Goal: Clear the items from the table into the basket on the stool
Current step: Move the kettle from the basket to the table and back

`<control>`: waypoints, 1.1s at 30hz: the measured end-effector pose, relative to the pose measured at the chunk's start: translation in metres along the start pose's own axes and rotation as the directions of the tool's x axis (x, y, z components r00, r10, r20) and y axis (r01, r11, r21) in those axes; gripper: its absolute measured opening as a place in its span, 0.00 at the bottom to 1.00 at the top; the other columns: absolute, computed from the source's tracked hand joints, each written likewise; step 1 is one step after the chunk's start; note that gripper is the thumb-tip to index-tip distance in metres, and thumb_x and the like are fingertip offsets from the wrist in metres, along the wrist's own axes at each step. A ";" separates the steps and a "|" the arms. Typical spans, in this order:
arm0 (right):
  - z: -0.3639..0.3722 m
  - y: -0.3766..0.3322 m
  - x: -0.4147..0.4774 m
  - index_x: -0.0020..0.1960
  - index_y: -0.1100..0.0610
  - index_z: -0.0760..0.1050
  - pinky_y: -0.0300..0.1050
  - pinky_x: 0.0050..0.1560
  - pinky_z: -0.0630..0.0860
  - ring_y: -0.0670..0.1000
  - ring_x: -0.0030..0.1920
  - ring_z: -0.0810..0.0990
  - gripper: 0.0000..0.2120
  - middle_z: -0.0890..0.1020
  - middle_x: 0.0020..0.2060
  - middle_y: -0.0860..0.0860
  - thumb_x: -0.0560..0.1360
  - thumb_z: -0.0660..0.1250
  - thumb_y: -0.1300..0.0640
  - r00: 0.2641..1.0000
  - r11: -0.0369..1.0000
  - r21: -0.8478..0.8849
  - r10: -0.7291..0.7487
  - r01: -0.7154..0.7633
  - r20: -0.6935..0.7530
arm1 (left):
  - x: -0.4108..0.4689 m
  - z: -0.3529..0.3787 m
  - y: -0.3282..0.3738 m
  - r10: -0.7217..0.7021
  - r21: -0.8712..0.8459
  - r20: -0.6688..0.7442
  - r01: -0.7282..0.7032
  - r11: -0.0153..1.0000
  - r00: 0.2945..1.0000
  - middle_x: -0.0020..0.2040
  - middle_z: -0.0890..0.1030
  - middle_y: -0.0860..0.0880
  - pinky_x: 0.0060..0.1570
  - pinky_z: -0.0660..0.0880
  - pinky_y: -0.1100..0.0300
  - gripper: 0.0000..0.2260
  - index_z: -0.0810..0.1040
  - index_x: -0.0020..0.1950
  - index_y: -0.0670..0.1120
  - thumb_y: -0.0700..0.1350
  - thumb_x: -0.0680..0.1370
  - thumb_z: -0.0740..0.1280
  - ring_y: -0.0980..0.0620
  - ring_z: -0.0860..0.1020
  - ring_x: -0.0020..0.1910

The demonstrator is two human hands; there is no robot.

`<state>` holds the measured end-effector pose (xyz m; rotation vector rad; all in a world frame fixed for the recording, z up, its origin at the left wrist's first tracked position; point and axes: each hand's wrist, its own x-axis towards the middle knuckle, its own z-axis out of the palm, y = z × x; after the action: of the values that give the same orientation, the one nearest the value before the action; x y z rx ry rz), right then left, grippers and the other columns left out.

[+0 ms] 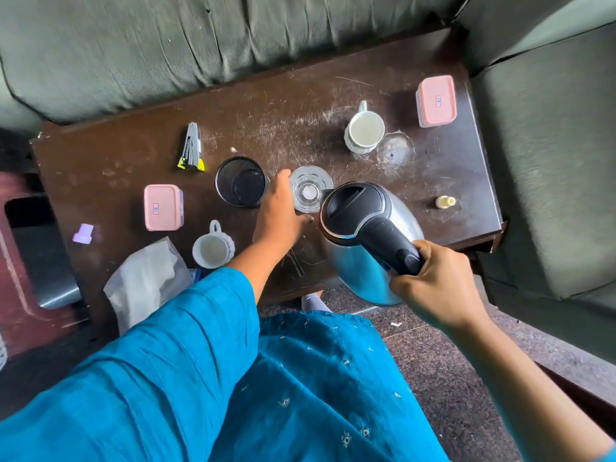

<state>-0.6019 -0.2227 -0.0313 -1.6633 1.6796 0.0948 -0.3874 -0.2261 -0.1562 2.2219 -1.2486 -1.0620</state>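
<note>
- The right hand (433, 288) was clamped around the black handle of the steel kettle (363, 235), which hung above the near edge of the table (300, 105), tilted with its lid end toward the drinking glass (310, 190).
- The left hand (280, 211) was at the glass's near side, fingers curled toward it; whether they had closed on the glass could not be told from this angle.
- Risk one: the kettle's lid end sat right beside the glass rim. A careless swing could have clipped the glass and toppled it.
- Risk two: if the kettle held any water, that tilt could have spilled it over the table.
- Risk three: the mesh cup (240, 181) stood just beside the left hand, so a wide lift of the glass could have knocked it over.
- Risk four: a smooth glass gripped from the side could have slipped out on the way across.
- The basket and stool were not clearly identifiable; a dark red piece of furniture showed at the left edge, so both loads probably faced a long carry over a pink box (163, 207) and a white mug (213, 250).
- Plenty remained on the table: a stapler (191, 148), a second mug (365, 130), another pink box (436, 101).
</note>
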 end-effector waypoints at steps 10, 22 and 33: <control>0.010 -0.011 0.010 0.34 0.57 0.71 0.51 0.30 0.76 0.57 0.31 0.75 0.05 0.76 0.28 0.55 0.62 0.68 0.59 0.998 0.998 -0.058 0.033 -0.029 0.062 | 0.004 0.005 -0.008 -0.029 -0.034 -0.060 0.027 0.999 0.998 0.62 0.74 0.43 0.48 0.76 0.52 0.32 0.64 0.63 0.45 0.40 0.65 0.77 0.42 0.77 0.53; 0.011 -0.035 0.022 0.36 0.56 0.71 0.45 0.30 0.71 0.57 0.34 0.74 0.06 0.75 0.29 0.54 0.63 0.66 0.56 0.996 0.981 -0.193 0.016 0.002 0.093 | 0.008 0.005 -0.015 -0.029 -0.035 -0.039 0.027 0.999 0.999 0.60 0.75 0.43 0.49 0.77 0.46 0.29 0.65 0.63 0.46 0.38 0.67 0.74 0.42 0.77 0.50; 0.010 -0.050 0.022 0.34 0.54 0.66 0.43 0.30 0.65 0.57 0.35 0.72 0.08 0.71 0.29 0.52 0.65 0.64 0.55 0.990 0.958 -0.286 0.031 0.010 0.137 | 0.006 0.003 -0.016 -0.017 -0.071 -0.026 0.016 0.997 1.000 0.59 0.76 0.42 0.48 0.78 0.45 0.26 0.65 0.61 0.45 0.38 0.68 0.74 0.42 0.78 0.48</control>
<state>-0.5503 -0.2430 -0.0276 -1.8109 1.6261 0.4698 -0.3789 -0.2228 -0.1714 2.1896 -1.1652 -1.0624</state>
